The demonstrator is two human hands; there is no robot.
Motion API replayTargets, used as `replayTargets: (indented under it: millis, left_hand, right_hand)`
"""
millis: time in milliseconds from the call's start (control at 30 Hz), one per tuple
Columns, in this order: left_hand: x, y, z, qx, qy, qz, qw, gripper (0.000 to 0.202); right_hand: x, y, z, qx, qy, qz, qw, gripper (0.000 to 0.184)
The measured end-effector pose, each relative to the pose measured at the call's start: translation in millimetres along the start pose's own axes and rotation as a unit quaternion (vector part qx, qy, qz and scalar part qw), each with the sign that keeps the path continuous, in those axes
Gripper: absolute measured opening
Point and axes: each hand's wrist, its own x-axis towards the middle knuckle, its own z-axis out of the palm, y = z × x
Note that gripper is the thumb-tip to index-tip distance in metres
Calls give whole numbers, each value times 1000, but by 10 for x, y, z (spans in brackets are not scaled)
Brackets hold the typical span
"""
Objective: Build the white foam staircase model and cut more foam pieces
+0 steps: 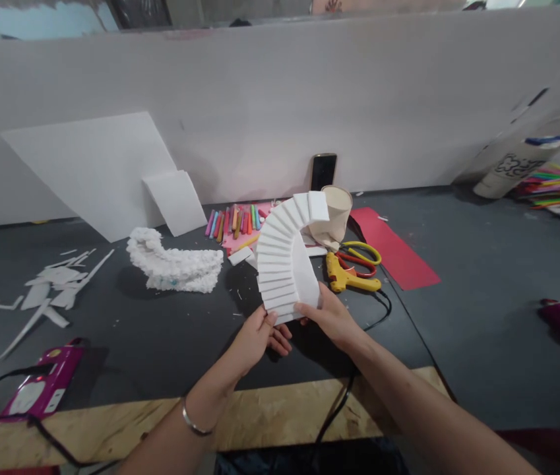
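Observation:
A curved white foam-board piece [280, 264], faced with a row of overlapping strips like steps, is held up over the dark table. My left hand [254, 335] pinches its lower left corner between thumb and fingers. On the lower right edge, my right hand [332, 316] grips it with the thumb on the front face. Just right of the piece lies a yellow glue gun [351, 276] with a black cord. Scissors with red and yellow handles [361, 257] rest behind the glue gun. A beige cup-shaped container [336, 214] stands partly hidden behind the piece's top.
Left are a fluffy white curved object [175, 264], foam scraps [59, 284] and a magenta corded device [45, 382]. White boards [96, 171] lean on the wall. Coloured crayon-like sticks [235, 221], a phone [323, 171] and red paper [393, 247] lie farther back. Right stands a white container [517, 168].

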Motion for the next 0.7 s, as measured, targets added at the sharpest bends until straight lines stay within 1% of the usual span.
replayTargets:
  millis: [167,400,600,667,700]
  left_hand:
    - [-3,-9,4,-2,-6,3,1000,61]
    - [-14,-13,-8,1,-14,-2,1000,60]
    - [-20,-6,2,-2,-11,-9,1000,56]
    - [-10,-1,0,-7,14,2,1000,53]
    - [0,0,-6,-11,39,24,999,52]
  right_hand:
    - [4,-2,-6,-11,4,3,1000,40]
    - [3,-15,-24,3,-15,3,1000,43]
    - [-1,-6,-8,-2,-5,1,1000,42]
    - [5,16,2,-4,2,-1,1000,44]
    - [6,27,7,-7,4,-2,1000,45]
